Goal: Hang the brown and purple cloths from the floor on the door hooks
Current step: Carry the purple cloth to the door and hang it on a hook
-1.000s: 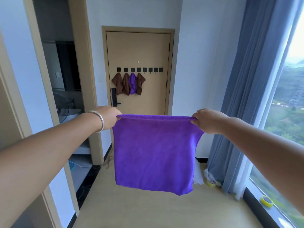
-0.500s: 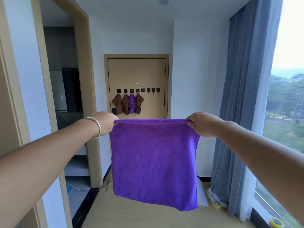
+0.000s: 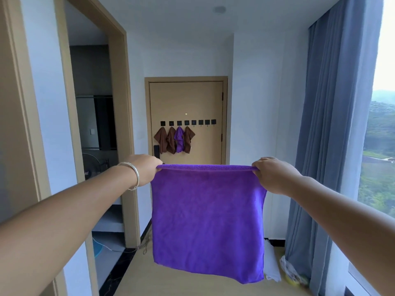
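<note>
A purple cloth hangs stretched flat in front of me at arm's length. My left hand pinches its top left corner and my right hand pinches its top right corner. Straight ahead stands the tan door with a row of black hooks. Three brown cloths and one small purple cloth hang from the left hooks. The hooks to the right of them are bare.
An open doorway to a dark room lies on my left, with a fan inside. Blue curtains and a window fill the right side. A white item and a bag lie on the floor by the curtain.
My view has tilted upward, so the door and its hooks sit lower in the picture and look smaller. Both hands keep the cloth stretched the same way.
</note>
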### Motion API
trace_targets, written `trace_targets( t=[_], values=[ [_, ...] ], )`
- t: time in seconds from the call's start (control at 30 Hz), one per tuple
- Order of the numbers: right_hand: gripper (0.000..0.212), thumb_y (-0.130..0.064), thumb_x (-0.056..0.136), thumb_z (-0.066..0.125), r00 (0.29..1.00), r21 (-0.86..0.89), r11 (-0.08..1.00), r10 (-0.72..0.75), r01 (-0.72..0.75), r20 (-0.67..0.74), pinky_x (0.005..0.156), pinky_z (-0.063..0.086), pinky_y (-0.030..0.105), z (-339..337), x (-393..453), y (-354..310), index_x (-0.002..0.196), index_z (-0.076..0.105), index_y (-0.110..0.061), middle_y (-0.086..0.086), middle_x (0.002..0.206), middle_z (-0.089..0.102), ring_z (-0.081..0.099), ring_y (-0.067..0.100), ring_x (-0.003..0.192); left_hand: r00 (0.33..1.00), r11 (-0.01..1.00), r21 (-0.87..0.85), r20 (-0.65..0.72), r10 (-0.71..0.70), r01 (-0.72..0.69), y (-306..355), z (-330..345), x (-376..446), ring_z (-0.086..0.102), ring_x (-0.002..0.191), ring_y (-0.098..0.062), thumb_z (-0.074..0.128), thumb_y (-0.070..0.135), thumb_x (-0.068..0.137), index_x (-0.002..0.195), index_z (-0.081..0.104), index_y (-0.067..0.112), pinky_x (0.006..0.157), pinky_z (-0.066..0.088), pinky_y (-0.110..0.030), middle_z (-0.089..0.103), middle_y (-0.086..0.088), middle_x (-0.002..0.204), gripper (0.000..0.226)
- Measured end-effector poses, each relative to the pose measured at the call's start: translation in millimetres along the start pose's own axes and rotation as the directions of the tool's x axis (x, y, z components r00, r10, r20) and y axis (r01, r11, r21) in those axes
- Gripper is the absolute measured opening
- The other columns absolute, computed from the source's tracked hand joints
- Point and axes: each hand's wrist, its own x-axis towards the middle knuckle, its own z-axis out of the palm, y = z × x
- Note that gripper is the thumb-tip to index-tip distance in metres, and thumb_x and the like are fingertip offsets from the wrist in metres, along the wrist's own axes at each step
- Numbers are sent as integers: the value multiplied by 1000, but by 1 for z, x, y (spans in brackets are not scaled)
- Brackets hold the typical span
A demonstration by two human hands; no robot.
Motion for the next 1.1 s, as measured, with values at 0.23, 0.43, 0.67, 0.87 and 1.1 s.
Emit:
trace_targets(
  t=[0.23, 0.43, 0.67, 0.87, 1.1],
  values=[
    [33, -29, 102, 30, 1000, 29, 999, -14, 14, -15, 87, 45, 34, 19, 37, -8, 110, 61, -21, -1, 113, 60, 51, 21, 114, 1000, 1000, 0, 14, -15, 15, -17, 17, 22, 50, 64, -15, 34, 15, 98, 78, 52, 23, 51, 32, -24, 60, 1, 77, 29],
    [32, -30, 101, 31, 999, 34, 999, -30, 31, -27, 84, 44, 33, 56, 91, -21, 107, 62, -23, -4, 109, 59, 52, 19, 111, 999, 999, -16, 16, -32, 32, -47, 54, 67, 50, 63, -14, 34, 16, 98, 80, 55, 22, 52, 33, -24, 62, 1, 79, 28],
    [32, -30, 101, 30, 998, -1, 999, -42, 42, -35, 87, 44, 33, 84, 191, -50, 105, 61, -23, -4, 108, 60, 51, 17, 112, 998, 994, -93, 4, -58, 58, -99, 101, 141, 45, 59, -11, 35, 14, 99, 79, 51, 21, 49, 29, -21, 55, 2, 74, 27],
    [34, -31, 102, 29, 997, -40, 997, -70, 68, -42, 92, 44, 34, 105, 269, -74, 108, 61, -21, -4, 110, 60, 49, 17, 115, 996, 990, -114, -5, -88, 86, -145, 130, 198, 41, 58, -9, 34, 13, 100, 81, 52, 19, 50, 28, -20, 51, 3, 73, 27],
    [34, -32, 102, 29, 997, -31, 997, -78, 77, -21, 90, 45, 35, 144, 328, -83, 111, 61, -22, -3, 109, 60, 51, 18, 111, 997, 991, -114, -2, -76, 76, -174, 160, 252, 41, 59, -11, 32, 12, 99, 73, 46, 21, 52, 28, -21, 49, 3, 70, 30]
  ],
)
